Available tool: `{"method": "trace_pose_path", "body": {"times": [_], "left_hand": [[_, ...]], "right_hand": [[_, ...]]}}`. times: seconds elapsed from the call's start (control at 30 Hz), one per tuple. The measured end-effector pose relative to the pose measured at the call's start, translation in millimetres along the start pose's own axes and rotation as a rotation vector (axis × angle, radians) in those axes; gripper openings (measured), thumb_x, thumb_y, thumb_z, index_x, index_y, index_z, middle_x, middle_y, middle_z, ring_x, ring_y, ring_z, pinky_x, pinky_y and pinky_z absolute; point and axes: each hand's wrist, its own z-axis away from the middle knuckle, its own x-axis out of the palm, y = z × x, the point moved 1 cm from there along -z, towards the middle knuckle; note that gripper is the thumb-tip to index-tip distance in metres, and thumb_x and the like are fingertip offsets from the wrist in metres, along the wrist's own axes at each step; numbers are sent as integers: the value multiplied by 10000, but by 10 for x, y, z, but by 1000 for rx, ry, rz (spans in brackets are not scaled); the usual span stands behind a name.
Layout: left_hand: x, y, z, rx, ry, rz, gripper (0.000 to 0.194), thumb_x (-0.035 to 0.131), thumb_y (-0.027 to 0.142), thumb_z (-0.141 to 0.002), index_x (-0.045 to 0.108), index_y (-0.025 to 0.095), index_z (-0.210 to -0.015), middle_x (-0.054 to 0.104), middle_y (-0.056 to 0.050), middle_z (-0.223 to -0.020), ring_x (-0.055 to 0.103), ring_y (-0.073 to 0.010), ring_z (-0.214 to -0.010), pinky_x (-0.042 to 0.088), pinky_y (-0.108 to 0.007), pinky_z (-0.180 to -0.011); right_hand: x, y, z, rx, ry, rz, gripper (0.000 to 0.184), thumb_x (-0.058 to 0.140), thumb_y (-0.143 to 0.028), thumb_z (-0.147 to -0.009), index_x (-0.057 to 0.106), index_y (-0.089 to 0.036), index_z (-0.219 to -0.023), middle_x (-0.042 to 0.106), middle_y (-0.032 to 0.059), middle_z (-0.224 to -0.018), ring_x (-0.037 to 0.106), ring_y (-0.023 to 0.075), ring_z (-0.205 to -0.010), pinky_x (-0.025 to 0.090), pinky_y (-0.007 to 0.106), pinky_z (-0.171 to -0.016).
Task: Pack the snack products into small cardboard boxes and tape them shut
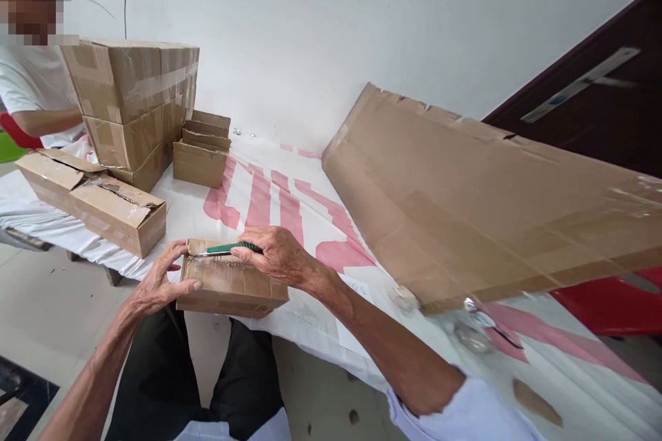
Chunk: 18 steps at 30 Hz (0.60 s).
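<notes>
A small flat cardboard box [227,282] lies at the near edge of the table, partly over the edge. My left hand [160,279] grips its left end, fingers curled round the side. My right hand [276,253] is closed on a green-handled cutter [230,248], whose blade lies along the box's taped top edge.
A long open carton [93,200] and a stack of taped cartons [134,103] stand at the left, with a small open box [201,151] behind. A large flattened cardboard sheet [465,200] leans at the right. Another person in a white shirt [31,93] sits far left. A white and pink cloth [279,200] covers the table.
</notes>
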Motion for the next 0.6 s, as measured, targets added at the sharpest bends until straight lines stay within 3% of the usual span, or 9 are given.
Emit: {"method": "trace_pose_path", "body": {"times": [0.4,0.6], "left_hand": [[-23,2,-2,10,0,-27,581,808,550,-801,679,313,-1316,557,-87,-1520,587,-345,-1343,554,-440,-1040],[-63,-67,7,0,9,-50,677,823,577,-791,680,283,-1384,523,-130,-1564,539,-376,-1413,547,-490,-1081]], "right_hand": [[-26,-30,-175,-31,-118,257,422,561,-432,-1083,689,-185,-766,691,42,-768,546,147,-666,240,312,-586],[-147,160,75,27,-190,394,497,566,-540,-1070,673,-195,-728,649,54,-687,519,156,-582,193,329,-567]]}}
